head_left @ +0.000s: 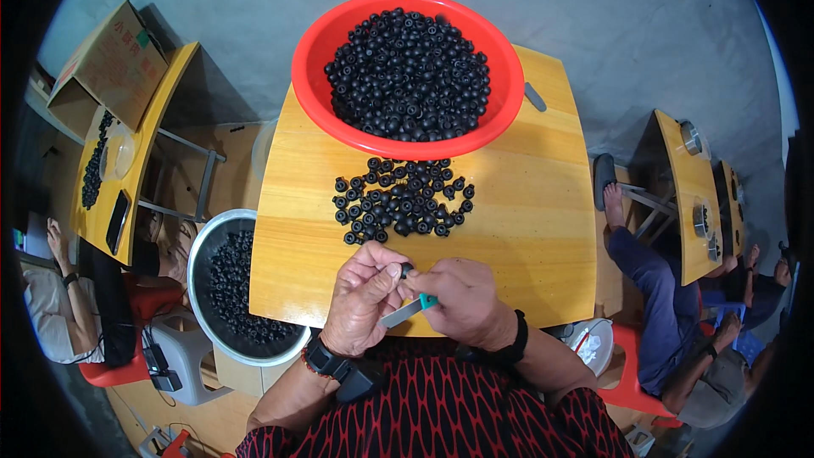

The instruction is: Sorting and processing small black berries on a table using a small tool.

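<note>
Close together over the near edge of the wooden table (526, 229), my two hands work at one small piece. My left hand (360, 298) is closed, pinching a small round black rubber-like part (406, 270) between thumb and fingertips. Wrapped round a small knife with a teal handle (429, 300), my right hand (468, 301) has its fingers against that same part. The knife's flat metal blade (400, 315) points down and left, below the part. Just beyond my hands lies a loose pile of similar black parts (398, 203).
A red basin (307, 89) heaped with black parts stands at the table's far side, beside a flat grey strip (535, 97). At lower left stands a metal bowl (197, 267) of black pieces. Other people sit at tables left and right; a cardboard box (119, 68) stands at far left.
</note>
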Motion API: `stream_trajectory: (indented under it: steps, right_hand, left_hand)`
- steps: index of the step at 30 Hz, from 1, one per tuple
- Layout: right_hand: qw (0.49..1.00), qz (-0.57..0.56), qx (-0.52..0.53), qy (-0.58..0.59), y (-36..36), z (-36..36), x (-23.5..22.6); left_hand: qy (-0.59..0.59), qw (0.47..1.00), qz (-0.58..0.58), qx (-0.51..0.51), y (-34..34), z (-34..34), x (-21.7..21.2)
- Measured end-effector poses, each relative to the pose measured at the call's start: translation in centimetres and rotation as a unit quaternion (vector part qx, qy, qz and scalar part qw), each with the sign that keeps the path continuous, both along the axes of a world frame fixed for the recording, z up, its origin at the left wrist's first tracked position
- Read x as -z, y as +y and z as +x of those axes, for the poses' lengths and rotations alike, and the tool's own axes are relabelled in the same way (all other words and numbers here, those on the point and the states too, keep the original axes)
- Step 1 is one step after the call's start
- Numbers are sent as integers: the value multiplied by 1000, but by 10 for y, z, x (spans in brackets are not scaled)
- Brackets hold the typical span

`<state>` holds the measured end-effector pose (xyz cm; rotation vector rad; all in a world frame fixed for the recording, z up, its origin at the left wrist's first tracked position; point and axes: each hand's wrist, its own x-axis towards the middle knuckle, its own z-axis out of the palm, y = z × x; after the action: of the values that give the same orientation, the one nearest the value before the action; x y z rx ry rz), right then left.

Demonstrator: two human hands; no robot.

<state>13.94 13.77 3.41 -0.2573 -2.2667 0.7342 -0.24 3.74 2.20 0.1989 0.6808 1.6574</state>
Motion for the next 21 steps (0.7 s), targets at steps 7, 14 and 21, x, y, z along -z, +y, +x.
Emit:
stream_trajectory:
  steps: [7,14,21]
  right_hand:
    - [952,-299,50,-38,7,13,-2]
    - [964,-249,20,-87,9,23,0]
    - [978,-195,15,-70,7,20,-6]
  left_hand:
    - [-60,997,38,4,3,-4,10]
    - [-105,994,35,-1,3,-2,11]
    - [-101,994,35,-7,2,-2,14]
